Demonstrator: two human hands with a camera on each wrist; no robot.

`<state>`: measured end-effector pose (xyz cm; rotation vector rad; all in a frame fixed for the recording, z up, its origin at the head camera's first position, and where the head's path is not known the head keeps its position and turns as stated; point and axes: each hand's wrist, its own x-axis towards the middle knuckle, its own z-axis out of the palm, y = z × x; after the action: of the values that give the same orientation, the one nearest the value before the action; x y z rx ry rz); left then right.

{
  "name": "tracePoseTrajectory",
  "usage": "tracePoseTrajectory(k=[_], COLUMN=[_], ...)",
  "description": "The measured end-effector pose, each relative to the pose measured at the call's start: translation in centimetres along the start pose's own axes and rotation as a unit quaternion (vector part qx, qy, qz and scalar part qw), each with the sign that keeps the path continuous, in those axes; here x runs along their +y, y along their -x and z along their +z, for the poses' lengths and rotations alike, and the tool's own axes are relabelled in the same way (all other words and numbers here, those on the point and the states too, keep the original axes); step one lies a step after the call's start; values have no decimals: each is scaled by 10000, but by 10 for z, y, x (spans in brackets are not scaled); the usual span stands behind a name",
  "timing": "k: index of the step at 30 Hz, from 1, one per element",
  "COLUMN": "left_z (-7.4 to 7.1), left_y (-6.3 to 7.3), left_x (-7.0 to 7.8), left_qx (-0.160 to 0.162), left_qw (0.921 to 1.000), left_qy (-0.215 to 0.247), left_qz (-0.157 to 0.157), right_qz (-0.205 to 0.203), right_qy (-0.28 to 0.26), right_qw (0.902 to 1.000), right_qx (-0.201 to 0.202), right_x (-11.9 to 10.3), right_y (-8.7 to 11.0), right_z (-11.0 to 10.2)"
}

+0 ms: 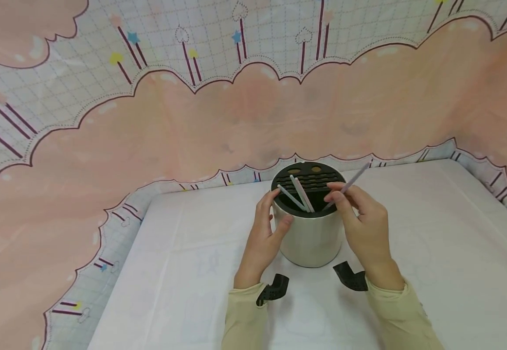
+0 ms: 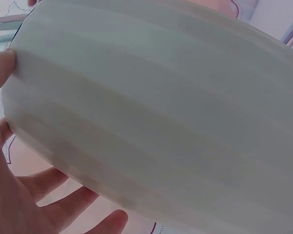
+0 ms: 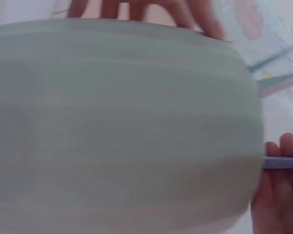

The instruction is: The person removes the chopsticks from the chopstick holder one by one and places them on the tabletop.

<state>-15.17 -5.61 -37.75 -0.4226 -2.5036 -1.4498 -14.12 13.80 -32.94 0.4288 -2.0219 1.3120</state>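
A cream cylindrical desk organizer (image 1: 310, 243) with a black slotted top (image 1: 308, 180) stands upright on the table. My left hand (image 1: 262, 238) holds its left side, thumb on the front near the rim and fingers spread along the wall, as the left wrist view shows. Between thumb and fingertips, my right hand (image 1: 367, 228) pinches a slim purple stick (image 1: 356, 177), tilted, its lower end inside the front opening. A pale blue stick (image 1: 291, 198) and two pale sticks (image 1: 303, 195), one pinkish, lean in that same opening. In the right wrist view the organizer's wall (image 3: 127, 122) covers most of the frame.
White cloth covers the table (image 1: 192, 257). Behind and to the left hangs a peach and white patterned curtain (image 1: 253, 116). Black straps (image 1: 351, 277) stick out from both sleeve cuffs, near the organizer's base.
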Motion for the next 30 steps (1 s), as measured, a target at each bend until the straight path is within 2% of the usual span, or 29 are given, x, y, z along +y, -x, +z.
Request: tracePoseTrajectory(k=[3,6,10,16,22,30], left_z=[0,0,0,0,0,0], left_y=[1,1,2,3,4,4], left_x=[0,0,0,0,1,1], left_qx=[1,-1,-2,-70,-87,-56], left_qw=[10000,10000,10000,9999,9998,9999], left_qy=[-34,-63,-54,-3,34,-19], left_qz=[-17,-53,-57,-100,-147,-84], right_qz=[114,61,0,263,262,322], right_qy=[-489,-1096,-2033,-3050,-4047,-4615], right_qw=[9986,9931,9755,9396,8930,8455], right_qx=[179,403,844,1531,1954,2668], right_x=[-5,-13,-11,2,8,22], right_y=[0,0,-2,-7,-12,-19], right_z=[-6,-12,-21,-35,-44,-62])
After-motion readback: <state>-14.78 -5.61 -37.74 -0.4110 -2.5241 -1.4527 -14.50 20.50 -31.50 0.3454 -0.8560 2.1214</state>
